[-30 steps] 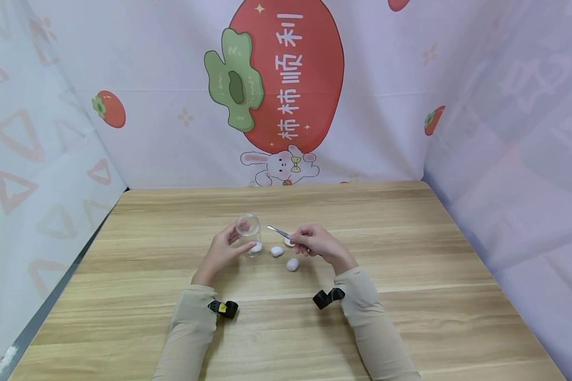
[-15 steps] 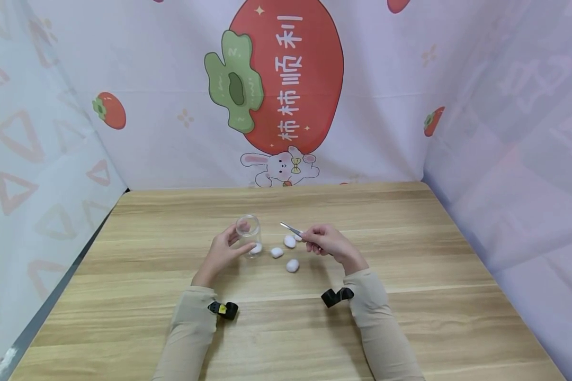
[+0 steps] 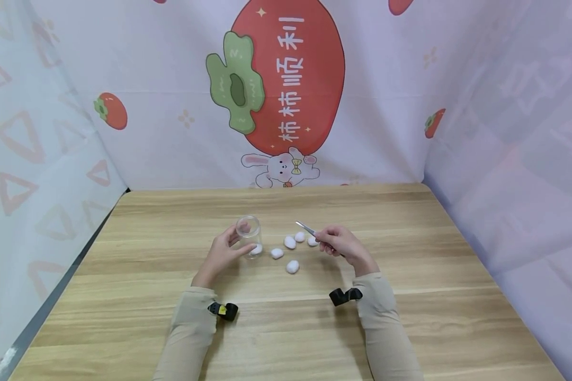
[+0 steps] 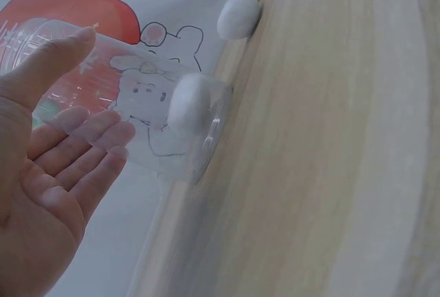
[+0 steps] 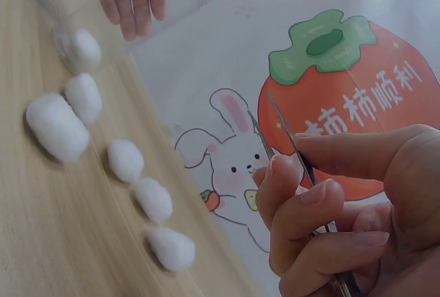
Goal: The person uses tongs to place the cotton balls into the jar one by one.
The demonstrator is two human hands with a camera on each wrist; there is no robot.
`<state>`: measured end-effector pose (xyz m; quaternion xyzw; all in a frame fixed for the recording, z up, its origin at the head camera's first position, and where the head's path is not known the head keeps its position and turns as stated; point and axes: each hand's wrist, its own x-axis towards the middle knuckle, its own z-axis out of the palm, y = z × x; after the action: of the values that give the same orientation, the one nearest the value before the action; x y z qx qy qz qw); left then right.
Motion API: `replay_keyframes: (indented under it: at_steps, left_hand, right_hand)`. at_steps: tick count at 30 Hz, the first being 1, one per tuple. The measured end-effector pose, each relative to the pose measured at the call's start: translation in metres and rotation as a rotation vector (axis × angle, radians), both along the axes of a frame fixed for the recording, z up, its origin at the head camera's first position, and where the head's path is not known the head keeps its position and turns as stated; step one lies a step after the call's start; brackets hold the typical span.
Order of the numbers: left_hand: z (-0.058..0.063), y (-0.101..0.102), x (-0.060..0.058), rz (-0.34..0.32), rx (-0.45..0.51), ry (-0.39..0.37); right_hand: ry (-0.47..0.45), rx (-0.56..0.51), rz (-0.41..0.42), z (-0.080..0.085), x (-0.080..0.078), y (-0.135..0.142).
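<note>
My left hand point(image 3: 223, 253) grips a clear jar point(image 3: 249, 233) that stands upright on the table, thumb on the near side and fingers behind it. A white cotton ball point(image 4: 189, 103) lies at the bottom of the jar. In my right hand point(image 3: 341, 244) a pair of metal tweezers point(image 3: 305, 228) is pinched between thumb and fingers. Its tips are apart with nothing between them, as the right wrist view shows. Several cotton balls lie loose right of the jar, among them one nearest the person point(image 3: 293, 266) and one partly covered by the right hand point(image 3: 312, 241).
The wooden table point(image 3: 276, 338) runs back to a white cloth backdrop point(image 3: 386, 148) printed with a red persimmon and a rabbit. Cloth walls rise on the left and right. A black camera is strapped to each sleeve.
My right hand has moved to the right with the tweezers, uncovering cotton balls behind it. The left hand and the jar have stayed in place.
</note>
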<state>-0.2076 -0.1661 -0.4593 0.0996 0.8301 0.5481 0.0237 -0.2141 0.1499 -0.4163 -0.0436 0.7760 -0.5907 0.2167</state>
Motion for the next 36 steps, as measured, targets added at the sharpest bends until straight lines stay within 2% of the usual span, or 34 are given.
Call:
replay_keyframes:
  at_steps: [13, 29, 36]
  left_hand:
    - [-0.001, -0.001, 0.001, 0.009, -0.016, 0.001]
    - [0.0, 0.0, 0.001, 0.005, -0.023, 0.007]
    - [-0.002, 0.0, 0.0, 0.001, -0.014, 0.008]
  right_hand:
    - [-0.02, 0.029, -0.023, -0.006, 0.001, 0.021]
    - [-0.011, 0.077, 0.001, -0.013, -0.001, 0.038]
    - [-0.061, 0.135, -0.046, -0.019, -0.001, 0.044]
